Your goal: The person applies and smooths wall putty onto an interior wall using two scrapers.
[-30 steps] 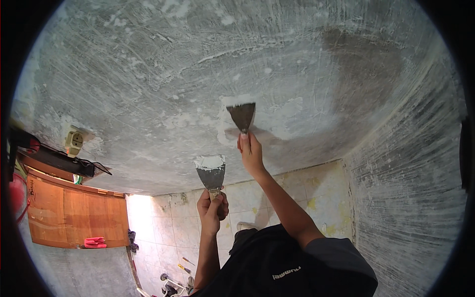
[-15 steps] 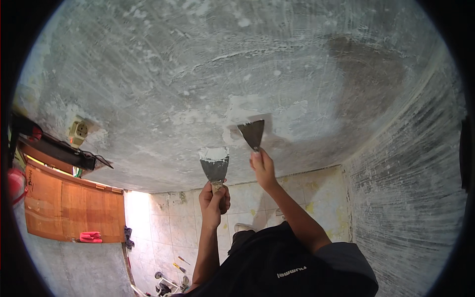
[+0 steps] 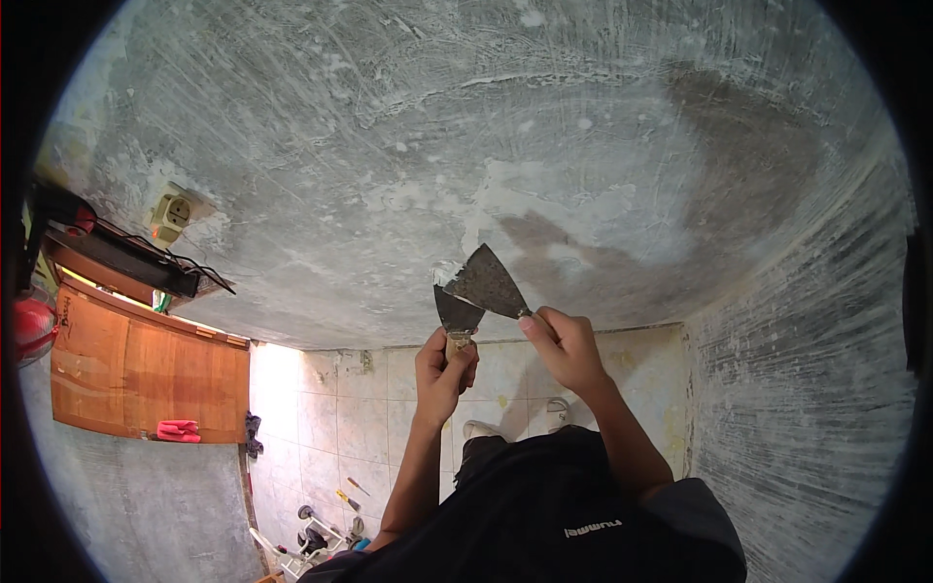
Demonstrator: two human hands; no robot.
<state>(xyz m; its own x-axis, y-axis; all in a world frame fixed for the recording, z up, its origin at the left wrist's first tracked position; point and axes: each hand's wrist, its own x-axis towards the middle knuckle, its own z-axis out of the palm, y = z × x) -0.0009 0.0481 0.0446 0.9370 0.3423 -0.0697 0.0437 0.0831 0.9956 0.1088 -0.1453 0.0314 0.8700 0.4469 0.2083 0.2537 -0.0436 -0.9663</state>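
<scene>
To my left, a cream plastic power socket (image 3: 172,214) sits on the wall above a long black box (image 3: 126,255) trailing a thin black cable (image 3: 206,270). Below it are a glossy orange-brown wooden panel (image 3: 146,369), with a crumpled pinkish-red cloth (image 3: 178,430) at its edge, and a white tubular frame (image 3: 326,544) near a yellow-handled tool (image 3: 348,500). Nearer, one blade crosses in front of the other and hides part of it.

My left grip (image 3: 447,374) is curled around the tan handle of a flared, dark metal putty knife (image 3: 455,309), upright, white paste at its broad end. My right grip (image 3: 567,350) pinches the handle of a second, grey-brown metal scraper (image 3: 489,282), tilted leftward, its blade overlapping the first.

Beyond both, the mottled grey plaster wall (image 3: 321,175) carries a whitish smooth patch (image 3: 515,189) and a brownish patch (image 3: 753,160). Pale, yellow-stained square floor tiles (image 3: 364,398) run below.
</scene>
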